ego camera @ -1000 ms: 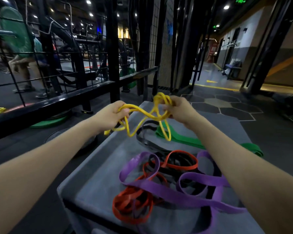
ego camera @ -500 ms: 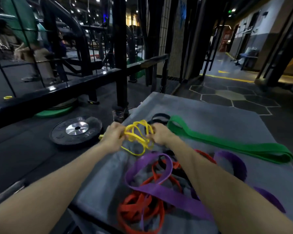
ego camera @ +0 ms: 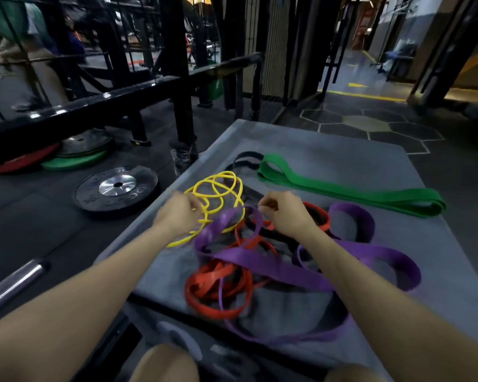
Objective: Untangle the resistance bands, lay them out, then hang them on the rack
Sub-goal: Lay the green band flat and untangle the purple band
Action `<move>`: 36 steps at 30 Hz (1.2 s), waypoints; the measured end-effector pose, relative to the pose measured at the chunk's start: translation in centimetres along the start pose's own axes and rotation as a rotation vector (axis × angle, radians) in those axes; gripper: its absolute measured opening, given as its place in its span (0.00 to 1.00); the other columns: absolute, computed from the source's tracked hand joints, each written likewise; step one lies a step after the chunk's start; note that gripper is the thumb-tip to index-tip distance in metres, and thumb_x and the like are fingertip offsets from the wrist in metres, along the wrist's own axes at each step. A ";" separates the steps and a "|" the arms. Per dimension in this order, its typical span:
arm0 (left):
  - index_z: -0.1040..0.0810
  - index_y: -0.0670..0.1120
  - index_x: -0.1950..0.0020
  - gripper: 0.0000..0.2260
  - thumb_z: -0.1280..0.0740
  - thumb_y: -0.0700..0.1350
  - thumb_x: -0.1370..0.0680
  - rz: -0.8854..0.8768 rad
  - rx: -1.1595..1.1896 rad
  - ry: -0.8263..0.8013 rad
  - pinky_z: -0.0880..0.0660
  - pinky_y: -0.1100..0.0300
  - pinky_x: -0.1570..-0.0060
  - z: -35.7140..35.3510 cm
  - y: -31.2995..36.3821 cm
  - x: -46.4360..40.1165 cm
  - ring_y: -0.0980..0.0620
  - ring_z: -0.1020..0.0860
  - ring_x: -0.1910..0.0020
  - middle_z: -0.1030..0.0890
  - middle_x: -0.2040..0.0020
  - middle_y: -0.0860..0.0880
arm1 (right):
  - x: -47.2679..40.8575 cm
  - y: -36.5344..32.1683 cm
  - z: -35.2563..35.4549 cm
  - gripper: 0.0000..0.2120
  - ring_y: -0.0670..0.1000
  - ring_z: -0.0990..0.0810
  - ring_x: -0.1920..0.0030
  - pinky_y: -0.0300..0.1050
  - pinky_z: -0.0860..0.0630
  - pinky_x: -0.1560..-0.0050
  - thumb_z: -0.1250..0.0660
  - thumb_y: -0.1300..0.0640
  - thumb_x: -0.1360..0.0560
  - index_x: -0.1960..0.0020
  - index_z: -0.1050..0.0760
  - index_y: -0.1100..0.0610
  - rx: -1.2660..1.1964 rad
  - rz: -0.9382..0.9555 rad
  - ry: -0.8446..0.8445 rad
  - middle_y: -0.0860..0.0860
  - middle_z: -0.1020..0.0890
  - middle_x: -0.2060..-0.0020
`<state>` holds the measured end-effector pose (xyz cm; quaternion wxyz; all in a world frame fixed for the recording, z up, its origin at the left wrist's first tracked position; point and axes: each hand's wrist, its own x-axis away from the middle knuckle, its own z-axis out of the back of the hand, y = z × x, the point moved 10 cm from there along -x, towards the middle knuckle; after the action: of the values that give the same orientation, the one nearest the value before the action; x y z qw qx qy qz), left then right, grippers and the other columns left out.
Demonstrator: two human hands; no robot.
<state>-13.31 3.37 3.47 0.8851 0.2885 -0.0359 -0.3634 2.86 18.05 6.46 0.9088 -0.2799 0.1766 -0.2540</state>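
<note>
On the grey worktop (ego camera: 329, 161) lies a thin yellow band (ego camera: 218, 186), with a broad green band (ego camera: 351, 193) to its right and a dark, near-black band (ego camera: 246, 157) just beyond it; nearer than the yellow band, a purple band (ego camera: 273, 264) winds through orange-red bands (ego camera: 218, 292). Left of the worktop, a black weight plate (ego camera: 116, 190) has a silver hub, with green and red plates (ego camera: 66, 161) beyond; the floor (ego camera: 370, 125) beyond the worktop shows hexagon outlines

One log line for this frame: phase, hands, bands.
phase: untangling | left hand: holds yellow band | right hand: curled, grip unclear | green band: laid out | rack: none hung
</note>
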 end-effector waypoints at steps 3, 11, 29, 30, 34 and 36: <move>0.20 0.43 0.51 0.16 0.40 0.28 0.31 -0.162 0.038 -0.197 0.30 0.63 0.51 -3.3 1.7 3.9 0.46 0.24 0.49 0.24 0.52 0.46 | 3.8 0.1 -1.1 0.04 0.50 0.21 0.56 0.35 0.35 0.61 0.31 0.58 0.27 0.53 0.20 0.58 -0.005 0.034 -0.088 0.54 0.17 0.57; 0.21 0.49 0.47 0.08 0.33 0.44 0.25 -0.197 -0.312 -0.171 0.28 0.53 0.44 -2.4 2.0 7.6 0.45 0.24 0.43 0.19 0.46 0.48 | 9.7 -0.8 -1.2 0.15 0.53 0.21 0.52 0.40 0.30 0.53 0.28 0.63 0.31 0.45 0.22 0.60 0.050 0.130 -0.151 0.55 0.18 0.52; 0.27 0.46 0.56 0.07 0.29 0.42 0.27 -0.393 0.220 -0.066 0.30 0.60 0.56 0.1 17.6 7.1 0.49 0.23 0.57 0.23 0.57 0.45 | 13.7 6.3 17.4 0.13 0.51 0.24 0.52 0.45 0.27 0.47 0.33 0.65 0.26 0.41 0.24 0.64 -0.216 -0.097 0.438 0.58 0.19 0.50; 0.25 0.45 0.54 0.05 0.30 0.40 0.26 -0.327 0.423 -0.102 0.29 0.62 0.56 -0.1 18.5 7.1 0.54 0.22 0.61 0.22 0.59 0.47 | 13.8 6.9 16.8 0.14 0.52 0.23 0.52 0.44 0.28 0.48 0.32 0.64 0.27 0.42 0.24 0.64 -0.199 -0.117 0.424 0.59 0.19 0.51; 0.25 0.48 0.55 0.03 0.34 0.41 0.23 -0.148 0.861 -0.236 0.25 0.65 0.63 -3.2 20.4 7.8 0.55 0.24 0.65 0.23 0.60 0.48 | 13.4 9.0 12.0 0.13 0.50 0.23 0.55 0.38 0.32 0.56 0.28 0.61 0.29 0.46 0.22 0.64 -0.099 -0.190 0.237 0.57 0.18 0.53; 0.24 0.47 0.54 0.01 0.34 0.42 0.23 -0.096 0.847 -0.257 0.26 0.69 0.68 -4.6 19.4 8.0 0.57 0.24 0.68 0.22 0.61 0.49 | 13.2 9.6 8.9 0.12 0.50 0.22 0.55 0.40 0.32 0.57 0.27 0.60 0.30 0.48 0.21 0.63 -0.039 -0.193 0.102 0.56 0.18 0.55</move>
<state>5.95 11.32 8.91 0.6595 0.5792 -0.2780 -0.3902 21.16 21.21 5.25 0.8642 -0.3000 0.1998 -0.3510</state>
